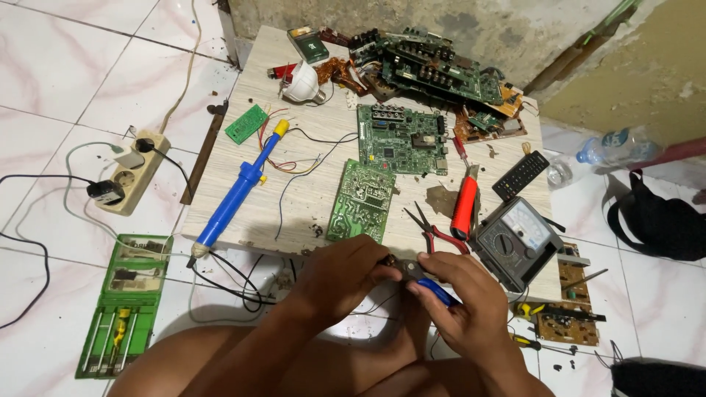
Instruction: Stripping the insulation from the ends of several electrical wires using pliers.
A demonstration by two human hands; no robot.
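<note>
My left hand (342, 276) pinches a small dark part (388, 260) at the front edge of the low wooden board (309, 206). In my right hand (463, 298) is a blue-handled plier tool (434, 288), its jaws meeting that part. The two hands touch just in front of a green circuit board (362, 200). Red-handled pliers (434, 234) lie open on the board just beyond my right hand.
A blue desoldering pump (239, 191), a red utility knife (465, 206), a grey analog multimeter (515, 239), a black remote (521, 175), a larger green board (401, 140) and a heap of dark circuit boards (434, 70) fill the board. On the tiled floor: power strip (136, 173), green tool case (125, 305), water bottle (603, 151).
</note>
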